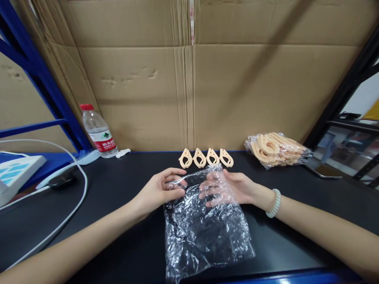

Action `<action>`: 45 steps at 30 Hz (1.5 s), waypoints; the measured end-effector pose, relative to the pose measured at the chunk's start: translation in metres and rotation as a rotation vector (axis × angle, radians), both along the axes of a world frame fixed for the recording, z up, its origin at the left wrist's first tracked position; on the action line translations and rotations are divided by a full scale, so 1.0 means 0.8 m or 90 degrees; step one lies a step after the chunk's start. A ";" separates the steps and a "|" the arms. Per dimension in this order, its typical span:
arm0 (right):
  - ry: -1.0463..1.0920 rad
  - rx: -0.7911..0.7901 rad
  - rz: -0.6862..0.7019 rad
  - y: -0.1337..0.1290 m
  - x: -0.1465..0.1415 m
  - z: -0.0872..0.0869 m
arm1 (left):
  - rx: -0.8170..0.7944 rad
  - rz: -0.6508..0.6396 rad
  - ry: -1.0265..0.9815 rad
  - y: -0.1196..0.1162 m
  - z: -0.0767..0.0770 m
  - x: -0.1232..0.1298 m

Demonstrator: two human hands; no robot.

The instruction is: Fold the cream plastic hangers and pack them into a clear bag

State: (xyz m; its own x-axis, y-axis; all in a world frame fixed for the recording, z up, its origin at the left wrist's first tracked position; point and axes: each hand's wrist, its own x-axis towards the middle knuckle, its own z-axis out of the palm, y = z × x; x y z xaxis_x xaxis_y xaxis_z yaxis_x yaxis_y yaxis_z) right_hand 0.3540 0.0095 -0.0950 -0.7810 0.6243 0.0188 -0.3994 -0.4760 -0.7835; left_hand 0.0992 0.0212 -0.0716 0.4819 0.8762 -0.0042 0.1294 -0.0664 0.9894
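Before me, a matt black tabletop (pixel 127 236), smooth, and a clear plastic bag (pixel 207 236), thin, glossy, crinkled all over. Four cream clips (pixel 199 158), smooth with a dull, plastic-like surface; more of the same look in a packed bundle (pixel 276 150) under shiny, wrinkled clear film. Behind, brown cardboard (pixel 275 90), matt, creased and scuffed in places; at the side, a clear, shiny plastic bottle (pixel 99 132) with a smooth red cap.

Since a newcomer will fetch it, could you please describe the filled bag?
On the black tabletop, look along the cardboard wall. Right of four beige pieces lies the clear bag, stuffed with similar pieces, unlike the flat bag at the left hand.
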 end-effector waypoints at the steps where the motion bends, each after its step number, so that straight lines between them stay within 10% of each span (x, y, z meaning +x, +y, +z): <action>1: -0.002 -0.002 -0.006 0.000 -0.001 0.001 | 0.004 0.003 -0.004 0.000 0.000 0.000; 13: 0.003 0.035 -0.135 0.004 -0.001 -0.008 | -0.023 0.028 -0.053 0.006 0.004 -0.008; 25: 0.018 0.043 -0.232 0.011 -0.006 -0.013 | -0.325 0.141 -0.255 -0.003 0.001 0.006; 36: -0.042 0.100 -0.339 -0.003 -0.019 -0.013 | 0.181 0.228 -0.049 -0.016 -0.013 0.006; 45: -0.068 0.123 -0.413 -0.005 -0.021 -0.009 | 0.314 0.290 0.088 -0.021 -0.006 0.002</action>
State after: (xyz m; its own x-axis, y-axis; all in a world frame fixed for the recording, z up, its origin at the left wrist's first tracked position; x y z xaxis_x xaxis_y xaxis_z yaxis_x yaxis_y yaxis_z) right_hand 0.3372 0.0054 -0.1024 -0.2534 0.9599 0.1202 -0.4725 -0.0144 -0.8812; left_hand 0.1009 0.0048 -0.0762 0.0887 0.9063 0.4133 0.3738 -0.4149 0.8295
